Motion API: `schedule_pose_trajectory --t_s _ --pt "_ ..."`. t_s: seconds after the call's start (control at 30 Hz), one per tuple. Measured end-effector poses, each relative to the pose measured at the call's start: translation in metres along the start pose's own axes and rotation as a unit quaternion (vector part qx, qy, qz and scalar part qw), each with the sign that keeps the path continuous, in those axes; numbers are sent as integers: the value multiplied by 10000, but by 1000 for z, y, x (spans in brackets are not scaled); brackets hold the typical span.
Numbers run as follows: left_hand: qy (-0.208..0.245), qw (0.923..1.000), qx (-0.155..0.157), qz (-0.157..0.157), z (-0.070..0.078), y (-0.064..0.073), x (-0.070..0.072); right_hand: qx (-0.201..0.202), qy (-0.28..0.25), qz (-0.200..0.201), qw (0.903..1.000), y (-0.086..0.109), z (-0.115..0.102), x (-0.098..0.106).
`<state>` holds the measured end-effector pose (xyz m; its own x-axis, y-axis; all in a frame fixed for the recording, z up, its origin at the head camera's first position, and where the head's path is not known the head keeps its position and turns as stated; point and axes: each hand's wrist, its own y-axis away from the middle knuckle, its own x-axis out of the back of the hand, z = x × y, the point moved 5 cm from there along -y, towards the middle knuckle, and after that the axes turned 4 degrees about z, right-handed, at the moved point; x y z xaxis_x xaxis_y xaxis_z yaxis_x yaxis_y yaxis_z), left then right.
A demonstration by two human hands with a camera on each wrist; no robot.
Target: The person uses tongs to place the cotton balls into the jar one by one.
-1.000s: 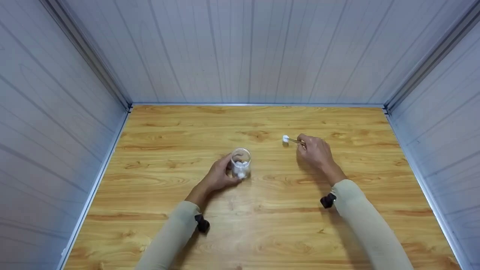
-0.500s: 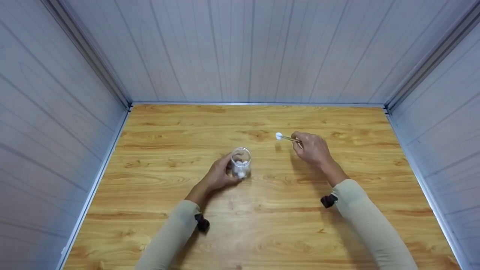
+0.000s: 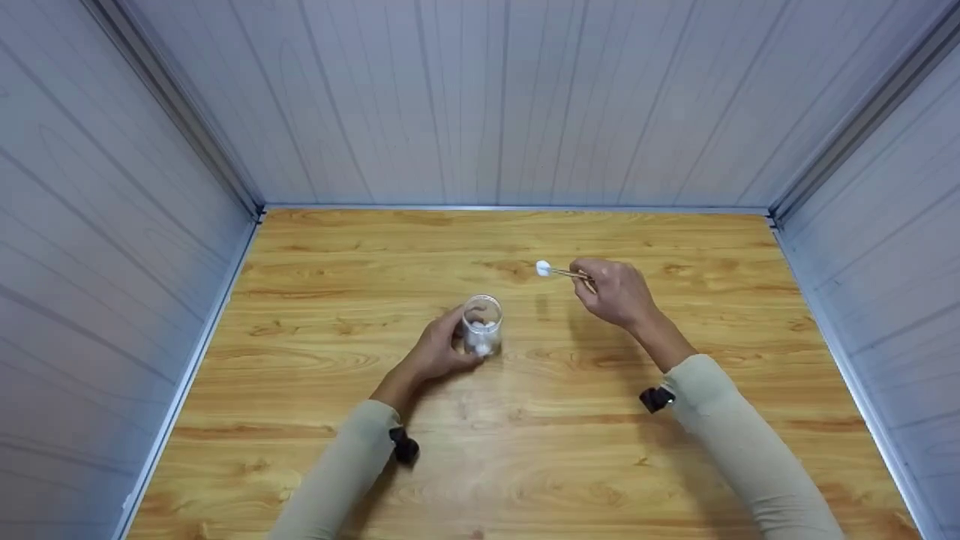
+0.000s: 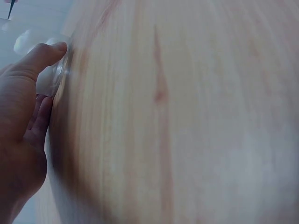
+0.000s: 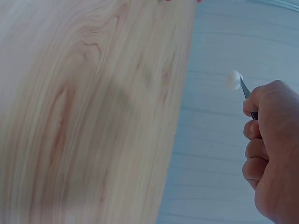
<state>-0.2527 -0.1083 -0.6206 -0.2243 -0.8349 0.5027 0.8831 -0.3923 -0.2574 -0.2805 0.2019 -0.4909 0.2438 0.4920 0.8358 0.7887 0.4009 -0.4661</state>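
My left hand point(image 3: 436, 349) grips a clear jar point(image 3: 482, 315) from its left side, the jar standing upright on the wooden table. Several white cotton balls point(image 3: 483, 349) lie in the bottom of it. In the left wrist view the thumb of the left hand point(image 4: 23, 98) curls along the jar's wall point(image 4: 58, 74). My right hand point(image 3: 616, 291) pinches a pair of tweezers point(image 3: 566, 273), whose tips hold one white cotton ball point(image 3: 543, 268) above the table, up and to the right of the jar. The right wrist view shows the tweezers point(image 5: 245, 88) with the cotton ball point(image 5: 234, 80) at their tips.
The wood-grain table point(image 3: 480, 465) is bounded by a pale back panel point(image 3: 480, 105) and side panels point(image 3: 97, 262). Black wrist cameras point(image 3: 405, 447) sit on both sleeves.
My right hand has lifted the tweezers and cotton ball off the table and carried them left, nearer the jar. The left hand and jar have stayed put.
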Motion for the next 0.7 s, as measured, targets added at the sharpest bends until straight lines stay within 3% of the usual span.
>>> schedule_pose_trajectory --t_s 0.17,0.43,0.6,0.7 --pt "-18 10000 -66 71 1 1 1 124 -64 -5 9999 -4 -10 1" --pt "-58 9997 251 -21 6 1 3 312 -249 -21 9992 -10 -24 0" --pt "-93 9975 660 -222 9 1 3 448 -288 -26 9986 -12 -34 0" --pt "-48 9974 670 -246 9 0 3 564 -308 -14 9979 -13 -39 1"
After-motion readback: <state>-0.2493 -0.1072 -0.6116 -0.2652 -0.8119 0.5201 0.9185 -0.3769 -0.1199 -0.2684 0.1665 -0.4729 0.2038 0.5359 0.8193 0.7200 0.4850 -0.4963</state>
